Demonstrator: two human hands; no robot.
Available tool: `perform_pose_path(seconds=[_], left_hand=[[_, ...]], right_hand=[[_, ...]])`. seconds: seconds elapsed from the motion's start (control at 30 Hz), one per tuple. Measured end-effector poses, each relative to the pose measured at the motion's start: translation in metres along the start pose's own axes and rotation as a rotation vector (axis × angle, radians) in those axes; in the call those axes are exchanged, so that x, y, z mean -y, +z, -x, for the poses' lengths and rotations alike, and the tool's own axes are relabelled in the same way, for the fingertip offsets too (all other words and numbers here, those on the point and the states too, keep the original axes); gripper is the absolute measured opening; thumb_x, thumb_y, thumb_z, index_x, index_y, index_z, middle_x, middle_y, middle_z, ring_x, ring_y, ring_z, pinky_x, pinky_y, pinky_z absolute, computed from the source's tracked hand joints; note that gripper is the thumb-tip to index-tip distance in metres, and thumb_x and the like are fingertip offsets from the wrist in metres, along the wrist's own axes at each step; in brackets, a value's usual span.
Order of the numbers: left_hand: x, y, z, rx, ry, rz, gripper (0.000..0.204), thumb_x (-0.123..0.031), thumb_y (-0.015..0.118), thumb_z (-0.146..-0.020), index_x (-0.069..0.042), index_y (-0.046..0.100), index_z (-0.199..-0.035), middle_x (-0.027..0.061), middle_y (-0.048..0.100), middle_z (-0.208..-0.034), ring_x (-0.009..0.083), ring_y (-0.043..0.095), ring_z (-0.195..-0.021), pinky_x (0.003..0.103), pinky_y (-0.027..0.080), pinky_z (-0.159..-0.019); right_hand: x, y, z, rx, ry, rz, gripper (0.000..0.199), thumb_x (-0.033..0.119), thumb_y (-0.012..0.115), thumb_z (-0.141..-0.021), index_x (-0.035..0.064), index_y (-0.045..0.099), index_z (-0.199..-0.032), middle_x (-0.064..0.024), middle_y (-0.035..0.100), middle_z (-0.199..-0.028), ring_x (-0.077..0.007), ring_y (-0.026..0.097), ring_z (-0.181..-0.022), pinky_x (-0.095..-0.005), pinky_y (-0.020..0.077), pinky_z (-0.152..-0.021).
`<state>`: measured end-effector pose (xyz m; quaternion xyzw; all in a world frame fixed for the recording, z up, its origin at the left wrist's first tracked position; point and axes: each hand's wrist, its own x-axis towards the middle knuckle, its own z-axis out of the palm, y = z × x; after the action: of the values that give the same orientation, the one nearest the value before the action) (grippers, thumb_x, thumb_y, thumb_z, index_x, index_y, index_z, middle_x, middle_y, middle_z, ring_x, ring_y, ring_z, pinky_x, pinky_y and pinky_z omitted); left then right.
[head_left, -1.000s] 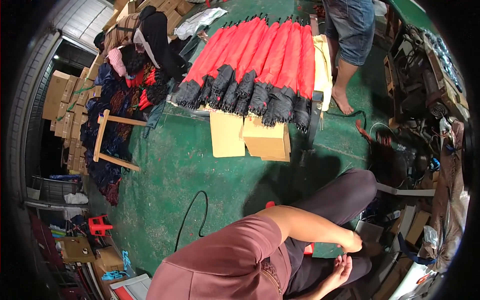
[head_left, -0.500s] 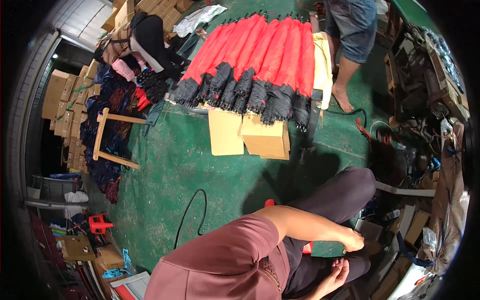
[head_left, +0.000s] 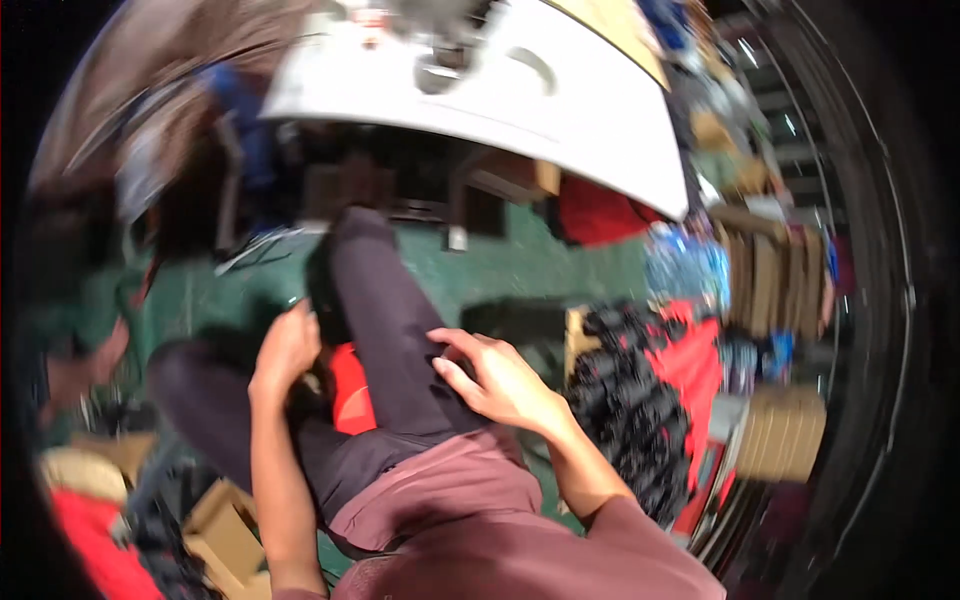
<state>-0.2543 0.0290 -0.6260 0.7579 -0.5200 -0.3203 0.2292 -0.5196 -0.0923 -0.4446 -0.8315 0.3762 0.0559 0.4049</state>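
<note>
My left hand (head_left: 287, 347) is closed over the gap between my knees. A small pale glint shows at its fingertips, too blurred to name. Above my right thigh is my right hand (head_left: 492, 378), thumb and fingers apart, with nothing seen between them. Under me, between my legs, a red plastic seat (head_left: 351, 388) shows. To the right of my right hand lies a pile of red-and-black folded umbrellas (head_left: 640, 430), their dark ends toward me.
A white table (head_left: 590, 120) stands ahead, with blurred round items on it. Beyond the umbrellas are clear blue plastic bottles (head_left: 685, 268) and stacked cardboard (head_left: 780, 430). An open cardboard box (head_left: 222, 535) and more red fabric (head_left: 95, 540) sit at lower left. A person's bare foot (head_left: 105, 350) shows left.
My body and view have swung round to the right, from the umbrella table toward the white table. My hands have moved apart; the left stays closed.
</note>
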Motion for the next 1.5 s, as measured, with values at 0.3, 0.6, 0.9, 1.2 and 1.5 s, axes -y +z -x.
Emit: perform_pose_path(seconds=[0.3, 0.6, 0.9, 1.2, 1.5], left_hand=[[-0.007, -0.004, -0.007, 0.05, -0.044, -0.037, 0.044, -0.022, 0.052, -0.106, 0.011, 0.058, -0.134, 0.0333, 0.066, -0.124, 0.047, 0.064, -0.117, 0.05, 0.049, -0.102], [0.005, 0.004, -0.016, 0.029, -0.01, 0.011, 0.043, -0.019, 0.054, -0.105, 0.012, 0.057, -0.134, 0.0336, 0.067, -0.122, 0.0467, 0.065, -0.116, 0.047, 0.051, -0.1], [0.008, -0.009, -0.01, 0.03, -0.09, 0.045, 0.043, -0.019, 0.056, -0.103, 0.011, 0.058, -0.133, 0.0339, 0.067, -0.12, 0.048, 0.065, -0.113, 0.049, 0.051, -0.098], [0.007, -0.002, -0.012, 0.039, -0.096, 0.079, 0.043, -0.021, 0.057, -0.1, 0.01, 0.061, -0.129, 0.0359, 0.066, -0.12, 0.0484, 0.064, -0.116, 0.051, 0.051, -0.101], [0.014, 0.006, -0.019, -0.061, -0.088, 0.138, 0.032, -0.02, 0.055, -0.098, 0.006, 0.064, -0.114, 0.0335, 0.069, -0.112, 0.0505, 0.065, -0.11, 0.056, 0.051, -0.097]], right_hand=[[0.006, -0.091, 0.095, 0.054, 0.305, -0.082, 0.042, 0.025, 0.066, -0.1, 0.0011, 0.062, -0.135, -0.0163, 0.072, -0.084, -0.0233, 0.072, -0.077, -0.0397, 0.0557, -0.073], [-0.152, -0.207, 0.205, -0.702, 0.953, 0.648, 0.048, 0.037, 0.068, -0.096, -0.0032, 0.069, -0.123, -0.0276, 0.074, -0.105, -0.0369, 0.074, -0.101, -0.0454, 0.0575, -0.09], [-0.222, -0.198, 0.213, -0.323, 1.455, 0.692, 0.058, 0.046, 0.067, -0.086, -0.0013, 0.074, -0.119, -0.0282, 0.07, -0.123, -0.0383, 0.068, -0.12, -0.0476, 0.0557, -0.1], [-0.427, -0.2, 0.296, -0.051, 1.158, 0.961, 0.042, 0.047, 0.064, -0.087, 0.013, 0.081, -0.103, -0.0171, 0.077, -0.108, -0.0345, 0.075, -0.101, -0.0474, 0.0593, -0.087], [-0.484, -0.24, 0.297, 0.03, 1.509, 0.385, 0.059, 0.055, 0.06, -0.091, 0.0096, 0.072, -0.126, -0.0196, 0.073, -0.121, -0.0326, 0.07, -0.114, -0.0449, 0.0536, -0.099]])
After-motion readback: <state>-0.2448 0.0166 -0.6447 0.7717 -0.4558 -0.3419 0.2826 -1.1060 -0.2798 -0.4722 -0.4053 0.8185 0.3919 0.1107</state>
